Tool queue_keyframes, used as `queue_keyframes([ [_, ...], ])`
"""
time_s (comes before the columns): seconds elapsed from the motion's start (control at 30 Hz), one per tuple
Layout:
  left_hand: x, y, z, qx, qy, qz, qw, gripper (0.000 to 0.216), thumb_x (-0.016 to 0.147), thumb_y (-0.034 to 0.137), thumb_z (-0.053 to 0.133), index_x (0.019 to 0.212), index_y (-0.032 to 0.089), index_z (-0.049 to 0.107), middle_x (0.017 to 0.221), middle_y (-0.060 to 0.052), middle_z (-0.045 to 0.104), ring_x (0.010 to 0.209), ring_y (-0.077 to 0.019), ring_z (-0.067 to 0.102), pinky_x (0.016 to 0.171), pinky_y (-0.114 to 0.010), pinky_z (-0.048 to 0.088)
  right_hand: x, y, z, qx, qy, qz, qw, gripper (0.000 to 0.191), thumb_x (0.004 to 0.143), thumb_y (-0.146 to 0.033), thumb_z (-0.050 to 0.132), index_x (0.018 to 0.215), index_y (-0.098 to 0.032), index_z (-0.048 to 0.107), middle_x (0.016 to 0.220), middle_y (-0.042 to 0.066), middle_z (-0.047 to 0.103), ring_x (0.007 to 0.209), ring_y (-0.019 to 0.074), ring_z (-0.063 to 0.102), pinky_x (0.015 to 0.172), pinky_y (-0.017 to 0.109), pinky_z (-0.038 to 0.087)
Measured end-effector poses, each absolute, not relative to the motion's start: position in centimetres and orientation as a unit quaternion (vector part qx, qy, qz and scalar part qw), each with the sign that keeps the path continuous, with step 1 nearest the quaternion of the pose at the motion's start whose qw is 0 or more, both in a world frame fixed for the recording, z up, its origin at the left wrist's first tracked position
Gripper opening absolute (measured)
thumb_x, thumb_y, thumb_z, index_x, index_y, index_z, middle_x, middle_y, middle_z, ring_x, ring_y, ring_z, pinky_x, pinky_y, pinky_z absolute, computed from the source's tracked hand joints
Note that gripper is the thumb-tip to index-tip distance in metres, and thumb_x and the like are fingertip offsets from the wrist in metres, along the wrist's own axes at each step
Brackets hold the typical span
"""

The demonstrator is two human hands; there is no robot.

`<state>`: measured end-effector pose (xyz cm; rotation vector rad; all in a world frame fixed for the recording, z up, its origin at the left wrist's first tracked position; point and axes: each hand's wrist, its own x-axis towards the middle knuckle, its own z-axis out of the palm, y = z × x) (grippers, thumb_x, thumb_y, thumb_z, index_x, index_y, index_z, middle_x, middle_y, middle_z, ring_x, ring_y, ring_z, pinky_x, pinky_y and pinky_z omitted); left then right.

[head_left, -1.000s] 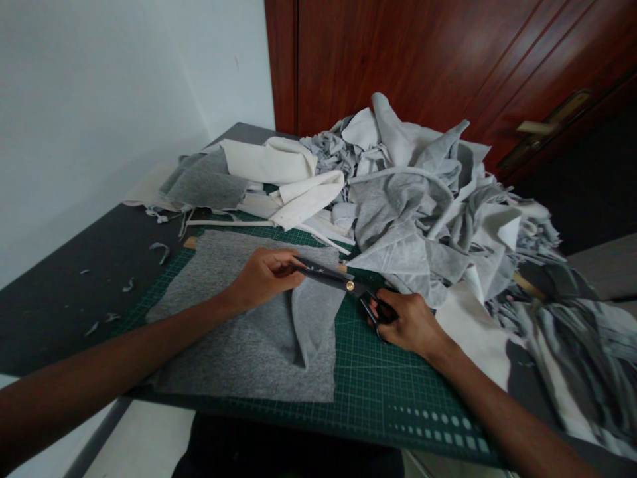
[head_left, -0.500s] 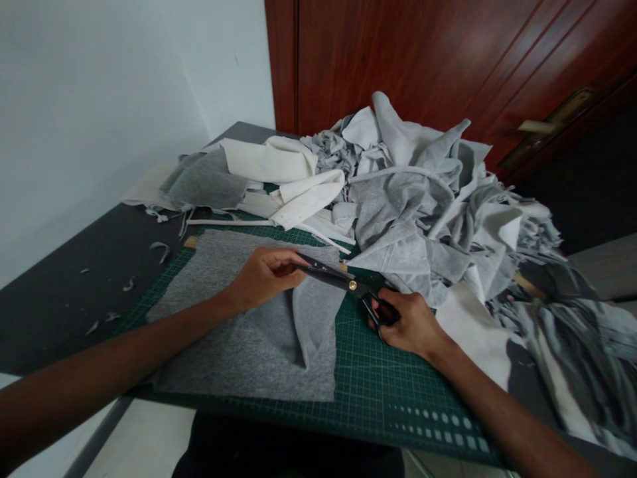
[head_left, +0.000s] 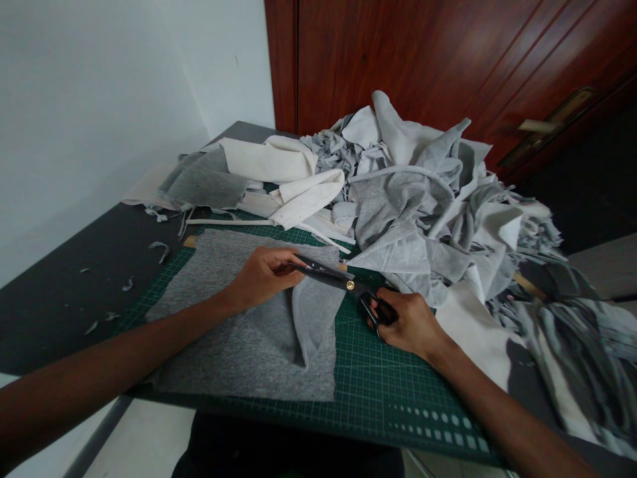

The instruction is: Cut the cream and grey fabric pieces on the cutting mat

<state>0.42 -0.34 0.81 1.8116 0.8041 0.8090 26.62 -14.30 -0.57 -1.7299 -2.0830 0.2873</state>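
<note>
A piece of heathered grey fabric (head_left: 239,362) lies on the green cutting mat (head_left: 368,378), with a fold raised near its right side. My left hand (head_left: 266,275) pinches this fabric at the top of the fold, thumb and fingers closed. Black-handled scissors (head_left: 350,285) with a brass-coloured pivot are in my right hand (head_left: 411,318), fingers through and around the handles. Their dark blades point left, and the tips reach my left fingertips. Whether the tips are touching the fabric there is hidden by the fingers.
Grey and white fabric scraps (head_left: 398,206) are heaped at the back right. White folded pieces (head_left: 269,159) and a grey piece (head_left: 209,179) lie at the back left. Small trimmings (head_left: 128,284) dot the dark table (head_left: 64,292). More strips (head_left: 572,358) hang at the right edge.
The scissors have shifted very slightly left, and their handles have turned a little in my right hand. My left hand and the fabric look nearly still.
</note>
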Motion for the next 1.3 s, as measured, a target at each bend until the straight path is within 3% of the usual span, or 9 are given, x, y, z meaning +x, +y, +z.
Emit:
queue_keyframes([
  [0.23, 0.41, -0.21, 0.40, 0.748, 0.339, 0.325, 0.469, 0.018, 0.072, 0.028, 0.069, 0.082, 0.015, 0.075, 0.068, -0.001, 0.069, 0.056, -0.0087, 0.057, 0.049, -0.016, 0.040, 26.79, -14.30, -0.61, -0.631, -0.742, 0.118, 0.196, 0.003, 0.078, -0.023, 0.058, 0.077, -0.021, 0.056, 0.062, -0.002, 0.060, 0.050, 0.0110, 0.050, 0.048, 0.024, 0.034],
  [1.3, 0.45, -0.32, 0.76, 0.746, 0.333, 0.318, 0.482, 0.014, 0.071, 0.025, 0.067, 0.075, 0.013, 0.071, 0.065, 0.001, 0.062, 0.053, -0.0064, 0.051, 0.047, -0.015, 0.035, 27.04, -14.22, -0.51, -0.630, -0.741, 0.137, 0.188, 0.002, 0.077, -0.021, 0.057, 0.075, -0.020, 0.057, 0.059, -0.003, 0.057, 0.048, 0.0098, 0.048, 0.047, 0.024, 0.032],
])
